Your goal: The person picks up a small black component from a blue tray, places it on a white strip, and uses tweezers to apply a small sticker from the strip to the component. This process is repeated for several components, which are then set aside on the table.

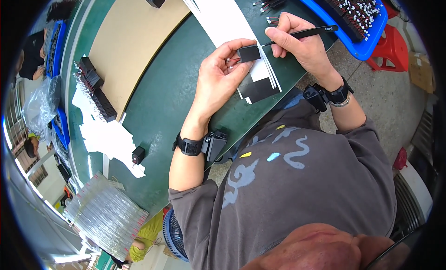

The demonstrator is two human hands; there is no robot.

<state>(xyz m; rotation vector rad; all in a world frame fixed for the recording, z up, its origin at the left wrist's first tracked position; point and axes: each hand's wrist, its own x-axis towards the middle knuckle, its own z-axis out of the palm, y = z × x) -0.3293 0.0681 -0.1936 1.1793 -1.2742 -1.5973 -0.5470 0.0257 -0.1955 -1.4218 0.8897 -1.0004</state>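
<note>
Between the thumb and fingers of my left hand (217,75) is a small black rectangular block (249,53) with thin red wires and white connectors at its left end. My right hand (297,40) grips black tweezers (313,32), whose tips reach the block's right end. Whether the tips pinch anything there is too small to tell. Beneath my hands lie long white strips (227,19) and a black sheet piece (258,90) on the green table (167,84). Just beyond my right hand, several more wired black blocks (271,1) rest on the table.
A blue tray (360,49) full of wired black blocks overhangs the right table edge, near a red stool (392,49). At left lie a brown board (127,42), a row of black blocks (97,91), white paper (107,140) and a bundle of clear tubes (107,209). Other people are farther left.
</note>
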